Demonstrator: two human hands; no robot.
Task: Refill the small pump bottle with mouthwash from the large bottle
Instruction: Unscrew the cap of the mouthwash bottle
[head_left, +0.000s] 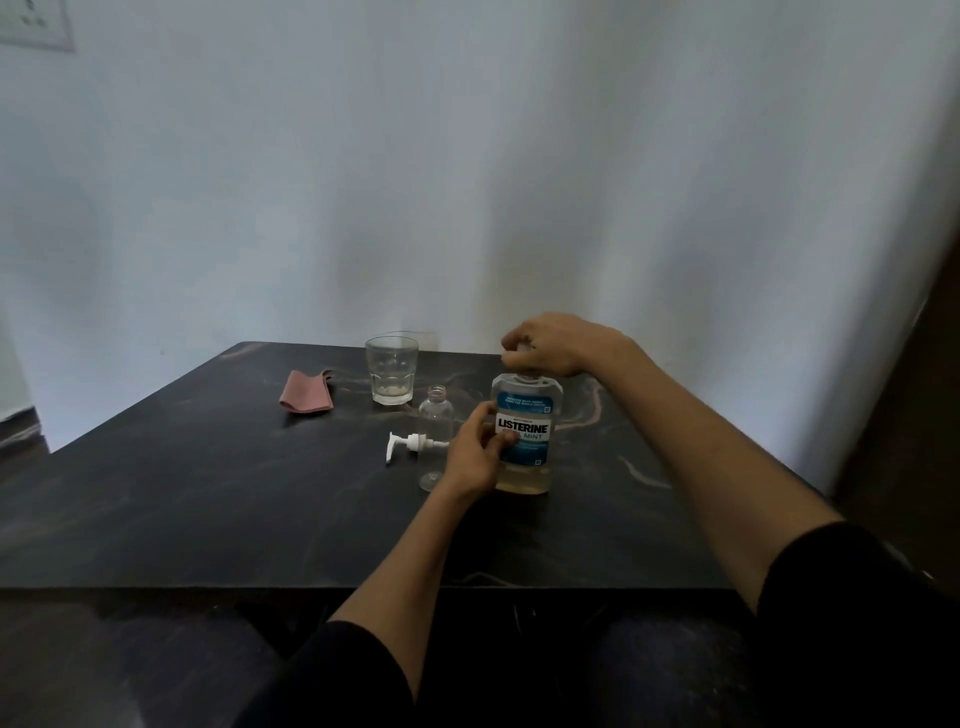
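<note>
So, only the head view to go on. The large bottle (526, 434) of mouthwash stands upright on the dark table (208, 493), a bit right of the middle and nearer the far edge than the near one. The left hand (475, 454) is wrapped round its label side, fingers (501, 440) clamped on the body. The right hand (558, 343) sits on top with its fingers closed over the cap, which I can't actually see under the hand, so I can't tell if it's loosened or not. My guess is we're at the uncapping step.

The small pump bottle (436, 439) stands just left of the big one, touching or nearly touching the left hand, open at the neck and looking empty. Its pump head (410, 446) lies on its side on the table just left of that. Further back, toward the far edge, there's a drinking glass (391, 376) and a folded pink cloth (306, 392) off to its left.

Handling-wise: the big bottle looks like rigid, smooth plastic, only partly full by the look of it, so probably not that heavy but sloshy. I'd hold it round the flat middle for pouring. The little one is light and tippy with a narrow neck, so it wants steadying low on its body or it'll get knocked over and spill.
</note>
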